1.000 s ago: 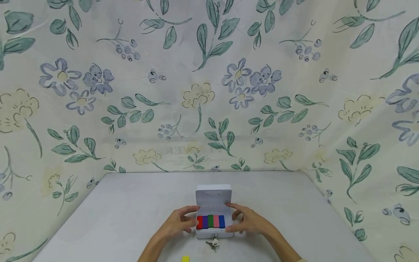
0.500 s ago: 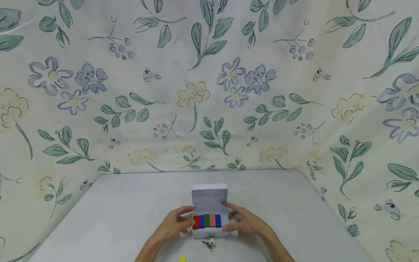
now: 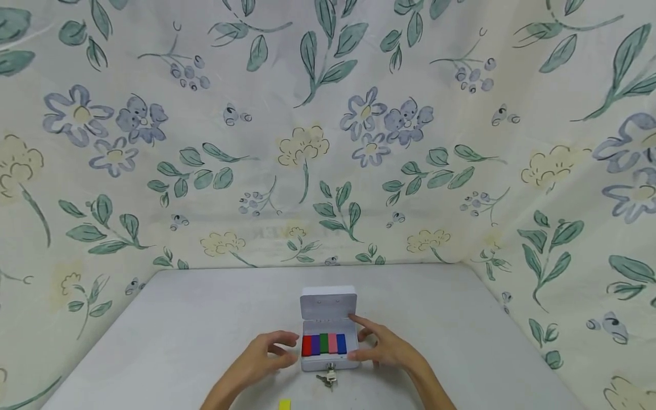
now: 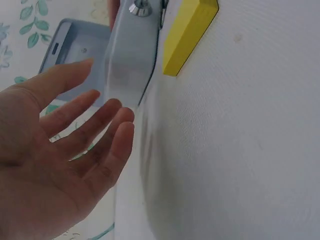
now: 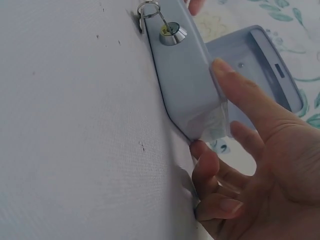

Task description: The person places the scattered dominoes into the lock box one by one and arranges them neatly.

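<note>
A pale grey metal cash box (image 3: 314, 365) stands on the table, its lid (image 3: 328, 307) raised at the back. A row of coloured blocks lies inside: red (image 3: 306, 345), purple (image 3: 315, 345), green (image 3: 324, 343), pink (image 3: 333, 343) and blue (image 3: 341, 344). Keys (image 3: 328, 378) on a ring hang from the front lock (image 5: 173, 34). My right hand (image 3: 386, 344) holds the box's right end, thumb on the front rim, index finger reaching to the rear corner by the lid. Just off the left end, my left hand (image 3: 258, 357) has its fingers relaxed and holds nothing.
In front of the box, a yellow block (image 3: 285, 405) lies on the white table (image 3: 205, 307); the left wrist view shows it close to the box's front. Behind and at both sides hangs a floral-patterned cloth (image 3: 302, 188).
My left hand has let go of the box's left end and drawn a little to the left. My right hand stays on the box. The head view has shifted slightly.
</note>
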### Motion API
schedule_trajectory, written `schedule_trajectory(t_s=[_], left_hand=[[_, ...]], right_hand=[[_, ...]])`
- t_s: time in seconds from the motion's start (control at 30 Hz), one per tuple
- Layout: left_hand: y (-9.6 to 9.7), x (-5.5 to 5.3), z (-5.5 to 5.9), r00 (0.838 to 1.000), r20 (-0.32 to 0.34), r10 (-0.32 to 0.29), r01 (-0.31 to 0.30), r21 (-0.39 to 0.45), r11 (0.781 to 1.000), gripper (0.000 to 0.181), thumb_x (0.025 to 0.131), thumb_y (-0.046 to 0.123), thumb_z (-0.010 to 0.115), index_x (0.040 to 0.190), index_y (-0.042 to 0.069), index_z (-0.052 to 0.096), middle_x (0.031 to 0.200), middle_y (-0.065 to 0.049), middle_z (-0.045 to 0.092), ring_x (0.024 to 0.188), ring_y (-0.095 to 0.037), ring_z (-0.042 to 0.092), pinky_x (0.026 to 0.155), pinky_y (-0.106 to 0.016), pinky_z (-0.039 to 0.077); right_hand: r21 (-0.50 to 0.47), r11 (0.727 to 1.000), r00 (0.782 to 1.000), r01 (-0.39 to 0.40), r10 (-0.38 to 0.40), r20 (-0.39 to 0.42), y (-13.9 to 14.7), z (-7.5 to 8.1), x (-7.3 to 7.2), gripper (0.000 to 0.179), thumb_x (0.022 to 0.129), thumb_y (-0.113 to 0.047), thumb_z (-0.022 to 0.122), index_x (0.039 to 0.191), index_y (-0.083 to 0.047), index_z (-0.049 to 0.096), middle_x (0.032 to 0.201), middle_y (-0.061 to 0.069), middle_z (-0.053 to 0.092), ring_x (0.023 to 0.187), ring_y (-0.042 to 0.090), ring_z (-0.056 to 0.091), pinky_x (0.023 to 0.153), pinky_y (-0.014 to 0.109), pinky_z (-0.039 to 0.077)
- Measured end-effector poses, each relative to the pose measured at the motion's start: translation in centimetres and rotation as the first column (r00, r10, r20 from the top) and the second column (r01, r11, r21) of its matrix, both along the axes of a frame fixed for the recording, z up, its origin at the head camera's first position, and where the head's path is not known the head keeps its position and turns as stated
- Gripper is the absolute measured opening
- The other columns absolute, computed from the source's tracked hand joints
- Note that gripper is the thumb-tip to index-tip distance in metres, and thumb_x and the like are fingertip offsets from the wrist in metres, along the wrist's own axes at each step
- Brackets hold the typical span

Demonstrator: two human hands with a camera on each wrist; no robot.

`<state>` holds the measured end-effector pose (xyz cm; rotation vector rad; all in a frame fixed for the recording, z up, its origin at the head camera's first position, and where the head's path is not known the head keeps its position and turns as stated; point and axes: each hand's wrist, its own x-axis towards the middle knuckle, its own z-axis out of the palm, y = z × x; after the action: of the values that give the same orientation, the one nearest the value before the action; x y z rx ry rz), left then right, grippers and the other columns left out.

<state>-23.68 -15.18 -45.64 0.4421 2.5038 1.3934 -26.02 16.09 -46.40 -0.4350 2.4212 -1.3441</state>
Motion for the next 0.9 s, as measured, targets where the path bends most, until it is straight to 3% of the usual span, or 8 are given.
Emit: schedule_trajectory(t_s=[0.13, 0.2, 0.43, 0.63, 0.9], left_hand=[[-0.5, 1.2, 0.7, 0.997, -0.002, -0.073, 0.073, -0.058, 0.996, 0.042, 0.084, 0.026, 0.076, 0.119, 0.006, 0.066, 0.109, -0.009, 0.07, 0.092, -0.02, 0.064, 0.078, -0.043, 0.055], [-0.5, 1.8, 0.9, 0.996, 0.027, -0.088, 0.09, -0.089, 0.992, 0.042, 0.083, 0.026, 0.077, 0.118, 0.006, 0.067, 0.106, -0.006, 0.07, 0.09, -0.019, 0.063, 0.078, -0.043, 0.055], [0.0, 3.6, 1.0, 0.981, 0.193, -0.001, 0.039, -0.19, 0.981, 0.041, 0.078, 0.027, 0.081, 0.114, 0.011, 0.068, 0.103, -0.001, 0.067, 0.089, -0.019, 0.057, 0.082, -0.043, 0.057], [-0.1, 4.6, 0.7, 0.988, 0.153, 0.001, 0.042, -0.279, 0.959, 0.042, 0.075, 0.023, 0.084, 0.111, 0.015, 0.067, 0.097, 0.0, 0.062, 0.086, -0.021, 0.053, 0.081, -0.045, 0.056], [-0.6, 4.9, 0.0, 0.989, 0.144, -0.04, 0.084, -0.318, 0.945, 0.051, 0.069, 0.03, 0.089, 0.112, 0.018, 0.065, 0.097, 0.001, 0.057, 0.082, -0.02, 0.052, 0.084, -0.045, 0.057]], right_hand=[[0.003, 1.0, 1.0, 0.011, -0.011, 0.007, 0.0, -0.1, 0.0, 0.086, 0.079, -0.035, 0.081, 0.152, -0.025, 0.036, 0.123, 0.013, 0.055, 0.067, 0.016, 0.052, 0.059, 0.03, 0.046], [0.009, 1.0, 1.0, 0.013, -0.013, 0.008, 0.0, -0.2, 0.0, 0.086, 0.079, -0.037, 0.081, 0.152, -0.026, 0.036, 0.124, 0.013, 0.055, 0.068, 0.016, 0.053, 0.059, 0.03, 0.046], [0.009, 1.0, 1.0, 0.001, -0.001, 0.0, 0.0, -0.1, 0.0, 0.085, 0.08, -0.036, 0.08, 0.152, -0.025, 0.036, 0.123, 0.014, 0.056, 0.068, 0.016, 0.053, 0.059, 0.029, 0.047], [-0.009, 1.0, 1.0, -0.013, 0.013, -0.005, 0.1, -0.1, -0.1, 0.085, 0.08, -0.035, 0.08, 0.152, -0.023, 0.036, 0.122, 0.015, 0.055, 0.067, 0.015, 0.053, 0.059, 0.03, 0.046], [-0.021, 0.999, 0.999, -0.029, 0.028, -0.021, 0.2, 0.0, -0.2, 0.086, 0.081, -0.036, 0.079, 0.153, -0.021, 0.036, 0.121, 0.015, 0.055, 0.064, 0.014, 0.052, 0.058, 0.028, 0.046]])
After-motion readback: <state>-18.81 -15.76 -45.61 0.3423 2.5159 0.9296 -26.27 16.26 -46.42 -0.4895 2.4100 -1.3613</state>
